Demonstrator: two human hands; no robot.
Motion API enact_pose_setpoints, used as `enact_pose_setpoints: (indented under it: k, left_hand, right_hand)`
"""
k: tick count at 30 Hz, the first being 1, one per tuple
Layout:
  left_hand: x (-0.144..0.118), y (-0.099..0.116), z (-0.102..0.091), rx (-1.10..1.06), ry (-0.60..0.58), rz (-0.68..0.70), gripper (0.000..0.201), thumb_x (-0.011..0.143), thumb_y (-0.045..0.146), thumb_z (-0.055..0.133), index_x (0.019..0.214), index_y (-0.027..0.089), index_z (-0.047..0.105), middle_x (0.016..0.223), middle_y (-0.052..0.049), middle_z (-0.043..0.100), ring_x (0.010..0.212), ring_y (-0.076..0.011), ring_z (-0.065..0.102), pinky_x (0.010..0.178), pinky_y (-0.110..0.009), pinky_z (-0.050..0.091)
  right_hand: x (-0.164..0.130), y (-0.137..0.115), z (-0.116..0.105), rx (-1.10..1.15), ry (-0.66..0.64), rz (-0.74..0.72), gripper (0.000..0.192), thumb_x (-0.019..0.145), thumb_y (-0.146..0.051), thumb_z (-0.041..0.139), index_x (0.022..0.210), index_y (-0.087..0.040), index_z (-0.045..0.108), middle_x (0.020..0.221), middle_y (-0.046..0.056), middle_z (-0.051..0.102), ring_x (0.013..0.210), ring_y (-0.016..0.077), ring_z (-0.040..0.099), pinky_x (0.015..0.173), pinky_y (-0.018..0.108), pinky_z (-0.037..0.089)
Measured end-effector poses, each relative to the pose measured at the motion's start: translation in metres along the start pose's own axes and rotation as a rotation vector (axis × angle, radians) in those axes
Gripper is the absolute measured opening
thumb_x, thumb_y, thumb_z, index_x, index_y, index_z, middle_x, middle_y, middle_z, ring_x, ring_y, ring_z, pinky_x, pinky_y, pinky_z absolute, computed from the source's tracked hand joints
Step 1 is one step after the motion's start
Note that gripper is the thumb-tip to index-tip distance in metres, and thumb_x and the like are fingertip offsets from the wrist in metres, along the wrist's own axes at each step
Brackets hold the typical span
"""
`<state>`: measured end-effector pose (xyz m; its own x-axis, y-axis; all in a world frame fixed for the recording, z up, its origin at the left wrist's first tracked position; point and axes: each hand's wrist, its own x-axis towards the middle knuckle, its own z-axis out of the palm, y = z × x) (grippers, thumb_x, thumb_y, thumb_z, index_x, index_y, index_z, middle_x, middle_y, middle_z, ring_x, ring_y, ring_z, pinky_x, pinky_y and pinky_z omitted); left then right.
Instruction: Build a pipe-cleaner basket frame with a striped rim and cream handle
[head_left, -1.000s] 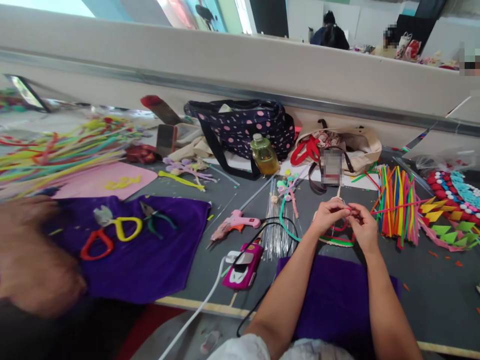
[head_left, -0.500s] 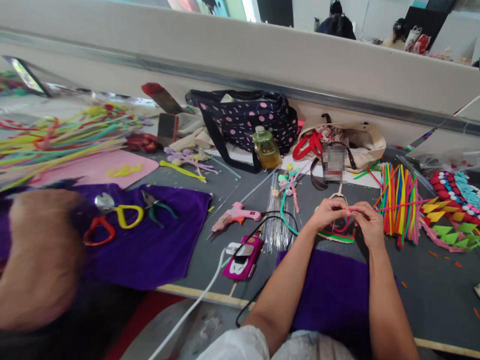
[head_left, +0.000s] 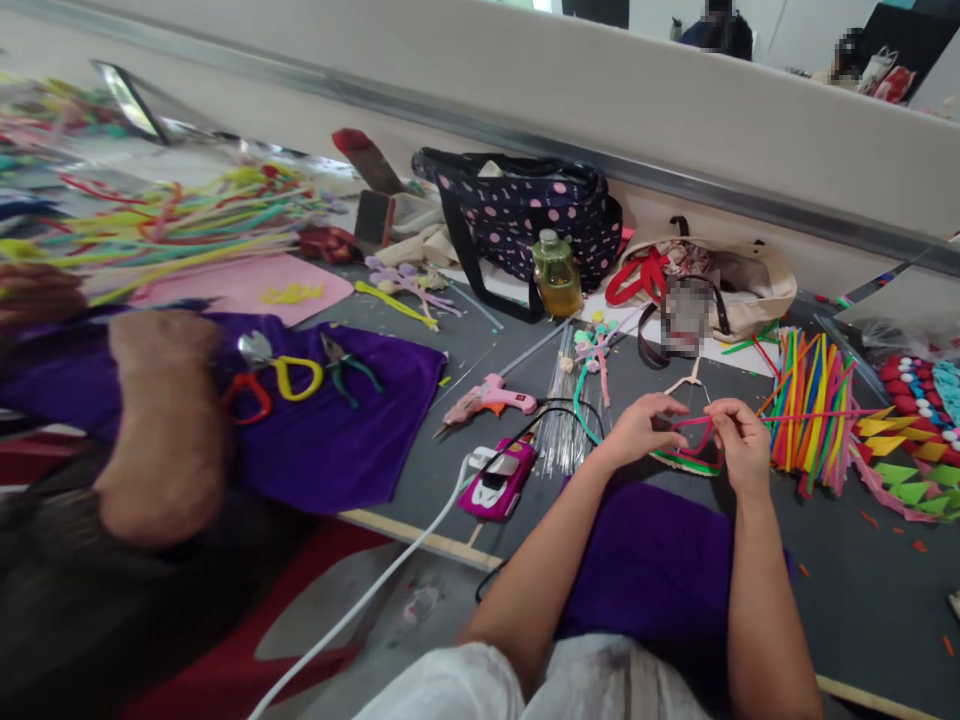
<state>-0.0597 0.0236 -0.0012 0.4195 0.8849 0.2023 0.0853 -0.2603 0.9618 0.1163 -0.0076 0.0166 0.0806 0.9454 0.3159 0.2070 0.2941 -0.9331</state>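
A pink pipe cleaner (head_left: 814,415), bent into a small loop at its left end, stretches right across the bundle. My right hand (head_left: 741,440) pinches it beside the loop. Close by on the left is my left hand (head_left: 643,428), thumb and fingers apart around the loop's left side; whether they touch it I cannot tell. Below the loop lies a green-and-cream curved strip (head_left: 686,463). Small wire-handled pliers or a similar cream-handled tool (head_left: 684,380) lie just behind my hands, partly hidden. A purple cloth (head_left: 652,560) is under my forearms.
Colored pipe cleaners (head_left: 814,385) and folded decorations (head_left: 911,430) lie to the right. Leftward are a pink glue gun (head_left: 495,397), clear sticks (head_left: 562,430), a magenta car-shaped object (head_left: 499,482) and a bottle (head_left: 556,275). A co-worker's arm (head_left: 161,430) is beside scissors (head_left: 296,378) and pliers (head_left: 349,365).
My left fingers have parted from their pinch near the right hand and moved slightly left, uncovering the pink loop. The view has shifted, and the co-worker's arm has moved.
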Motion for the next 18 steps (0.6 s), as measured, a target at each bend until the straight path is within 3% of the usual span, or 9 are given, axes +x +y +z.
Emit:
enact_pose_setpoints:
  k: [2,6,10,18]
  left_hand:
    - [-0.011,-0.005,0.004,0.167,-0.009,0.03,0.047,0.063,0.04,0.079,0.103,0.02,0.066,0.096,-0.006,0.064,0.095,-0.0214,0.054,0.085,-0.033,0.041]
    - [-0.02,-0.017,0.026,0.309,0.017,0.028,0.078,0.059,0.041,0.08,0.127,0.021,0.048,0.111,-0.008,0.058,0.1,-0.0248,0.05,0.086,-0.036,0.041]
    - [-0.022,-0.025,0.043,0.456,-0.001,0.017,0.071,0.065,0.034,0.074,0.128,0.02,0.045,0.102,-0.008,0.057,0.094,-0.025,0.05,0.082,-0.035,0.041]
    - [-0.023,-0.036,0.045,0.445,-0.007,0.024,0.059,0.069,0.026,0.07,0.121,0.016,0.045,0.097,-0.007,0.057,0.091,-0.0228,0.051,0.079,-0.032,0.041]
  right_hand:
    - [-0.002,-0.004,0.003,0.067,0.008,0.047,0.017,0.085,-0.037,0.056,0.083,-0.02,0.06,0.088,0.003,0.065,0.046,0.0063,0.039,0.042,0.022,0.032]
    - [-0.006,-0.011,0.007,0.096,0.018,0.075,0.02,0.083,-0.04,0.059,0.08,-0.02,0.06,0.083,0.003,0.067,0.046,0.007,0.04,0.043,0.022,0.033]
    - [-0.008,-0.014,0.007,0.091,0.02,0.058,0.022,0.082,-0.042,0.058,0.08,-0.02,0.059,0.076,0.002,0.066,0.048,0.0086,0.043,0.044,0.022,0.034]
    - [-0.009,-0.016,0.003,0.096,0.021,0.034,0.021,0.083,-0.04,0.058,0.078,-0.02,0.058,0.068,-0.001,0.062,0.048,0.0098,0.05,0.047,0.023,0.041]
